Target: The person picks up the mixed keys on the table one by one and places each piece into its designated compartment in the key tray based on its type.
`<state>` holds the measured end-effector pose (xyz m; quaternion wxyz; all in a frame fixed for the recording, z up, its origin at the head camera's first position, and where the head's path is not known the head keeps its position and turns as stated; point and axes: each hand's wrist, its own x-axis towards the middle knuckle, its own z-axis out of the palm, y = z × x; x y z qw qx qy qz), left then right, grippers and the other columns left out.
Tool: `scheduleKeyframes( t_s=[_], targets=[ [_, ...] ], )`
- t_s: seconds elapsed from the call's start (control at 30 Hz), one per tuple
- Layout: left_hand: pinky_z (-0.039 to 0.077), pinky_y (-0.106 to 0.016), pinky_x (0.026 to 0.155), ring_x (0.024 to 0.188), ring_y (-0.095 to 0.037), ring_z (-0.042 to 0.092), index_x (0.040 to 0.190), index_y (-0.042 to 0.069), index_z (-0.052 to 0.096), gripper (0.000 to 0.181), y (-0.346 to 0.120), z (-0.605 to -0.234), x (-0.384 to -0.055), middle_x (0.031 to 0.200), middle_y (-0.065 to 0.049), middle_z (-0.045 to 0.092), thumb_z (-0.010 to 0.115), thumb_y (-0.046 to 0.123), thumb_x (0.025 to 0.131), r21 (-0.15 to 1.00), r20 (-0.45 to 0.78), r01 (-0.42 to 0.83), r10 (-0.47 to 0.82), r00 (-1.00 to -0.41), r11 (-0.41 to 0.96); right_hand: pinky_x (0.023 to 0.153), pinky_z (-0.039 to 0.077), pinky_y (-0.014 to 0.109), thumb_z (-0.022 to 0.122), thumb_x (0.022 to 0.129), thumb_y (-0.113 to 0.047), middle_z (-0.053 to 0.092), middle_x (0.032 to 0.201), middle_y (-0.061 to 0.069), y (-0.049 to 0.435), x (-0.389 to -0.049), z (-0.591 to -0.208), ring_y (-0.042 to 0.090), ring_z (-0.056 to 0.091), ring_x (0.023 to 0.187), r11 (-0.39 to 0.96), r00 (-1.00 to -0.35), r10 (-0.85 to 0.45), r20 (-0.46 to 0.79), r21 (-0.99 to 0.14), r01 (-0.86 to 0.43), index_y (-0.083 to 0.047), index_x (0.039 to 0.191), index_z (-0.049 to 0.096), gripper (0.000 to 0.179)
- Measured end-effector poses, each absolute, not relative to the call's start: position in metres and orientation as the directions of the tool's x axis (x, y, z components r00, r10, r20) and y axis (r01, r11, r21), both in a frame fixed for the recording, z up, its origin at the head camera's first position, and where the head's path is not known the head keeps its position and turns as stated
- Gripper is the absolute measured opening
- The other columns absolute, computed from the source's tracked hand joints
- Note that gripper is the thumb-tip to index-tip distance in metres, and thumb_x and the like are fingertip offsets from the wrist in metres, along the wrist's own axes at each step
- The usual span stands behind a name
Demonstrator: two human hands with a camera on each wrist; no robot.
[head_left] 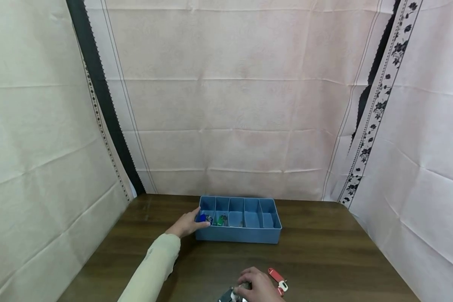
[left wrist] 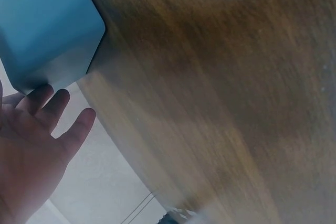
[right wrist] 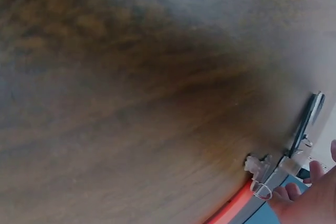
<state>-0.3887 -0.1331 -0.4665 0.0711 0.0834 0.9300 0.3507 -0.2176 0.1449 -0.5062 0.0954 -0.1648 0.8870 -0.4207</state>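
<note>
My left hand (head_left: 186,224) holds the left end of a blue divided box (head_left: 238,235), thumb over the front rim and forefinger along the end wall. In the left wrist view, its fingers (left wrist: 44,100) lie against the box's lower edge. Close over small things at the table's near edge is my right hand (head_left: 257,284), thumb and fingers bent around a small dark piece; I cannot tell whether it grips that piece. In the right wrist view, a black-and-metal piece (right wrist: 304,124), a clear piece (right wrist: 256,165) and a wire ring lie near its fingertips.
Blue pieces (head_left: 202,217) and green pieces (head_left: 220,220) sit in the box's two left compartments. Beside the right hand lies a red key tag (head_left: 275,275) with a white piece (head_left: 283,286). A pale cloth (head_left: 241,105) hangs behind the brown table (head_left: 317,256).
</note>
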Motion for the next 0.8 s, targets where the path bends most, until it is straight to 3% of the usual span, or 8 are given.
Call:
scheduleKeyframes(
  t_s=[0.1, 0.43, 0.8],
  targets=[
    [0.03, -0.065, 0.108, 0.141, -0.047, 0.03, 0.158, 0.009, 0.025, 0.095, -0.132, -0.466, -0.388, 0.156, -0.023, 0.032, 0.069, 0.055, 0.087, 0.669, -0.072, 0.105, 0.205, -0.976, 0.736, 0.081, 0.05, 0.052, 0.076, 0.088, -0.025, 0.061, 0.108, 0.005, 0.143, -0.218, -0.509, 0.032, 0.059, 0.098, 0.614, -0.932, -0.36, -0.048, -0.764, -0.198, -0.013, 0.091, 0.075, 0.012],
    [0.03, -0.064, 0.108, 0.142, -0.045, 0.029, 0.158, 0.01, 0.023, 0.094, -0.133, -0.466, -0.389, 0.157, -0.022, 0.031, 0.069, 0.054, 0.088, 0.673, -0.089, 0.081, 0.19, -0.978, 0.735, 0.077, 0.049, 0.044, 0.079, 0.084, -0.029, 0.061, 0.105, 0.0, 0.137, -0.221, -0.518, 0.026, 0.06, 0.095, 0.663, -0.933, -0.36, 0.02, -0.698, -0.271, -0.019, 0.083, 0.075, 0.011],
    [0.029, -0.064, 0.109, 0.142, -0.045, 0.03, 0.158, 0.01, 0.024, 0.094, -0.132, -0.466, -0.389, 0.156, -0.023, 0.032, 0.068, 0.054, 0.088, 0.67, -0.082, 0.089, 0.192, -0.978, 0.737, 0.079, 0.05, 0.05, 0.078, 0.085, -0.023, 0.062, 0.107, 0.004, 0.127, -0.224, -0.519, 0.029, 0.06, 0.099, 0.701, -0.933, -0.358, 0.019, -0.655, -0.282, -0.018, 0.077, 0.075, 0.01]
  ],
)
